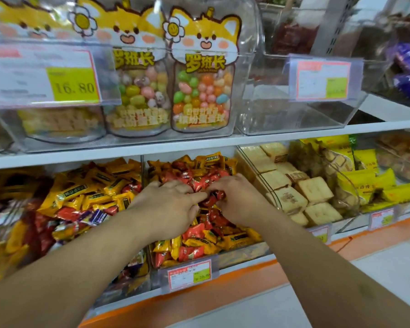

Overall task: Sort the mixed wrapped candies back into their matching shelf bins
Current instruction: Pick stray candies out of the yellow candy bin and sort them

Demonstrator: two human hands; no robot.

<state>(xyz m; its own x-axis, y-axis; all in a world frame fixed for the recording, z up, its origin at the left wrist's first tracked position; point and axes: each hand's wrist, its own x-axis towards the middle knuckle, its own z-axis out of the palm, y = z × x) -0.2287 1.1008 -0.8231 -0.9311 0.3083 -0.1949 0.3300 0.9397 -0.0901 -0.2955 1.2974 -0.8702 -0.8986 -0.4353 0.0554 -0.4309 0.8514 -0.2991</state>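
— How's the light?
— Bright and even, with hardly any shadows. Soft glare sits on the clear plastic upper bins point(294, 119).
— Sharp?
— Only mid-frame. The white price card with a yellow patch point(43, 76) at left is smeared, the top right corner blurs, and the white shelf edge point(199, 143) bows from wide-angle distortion.
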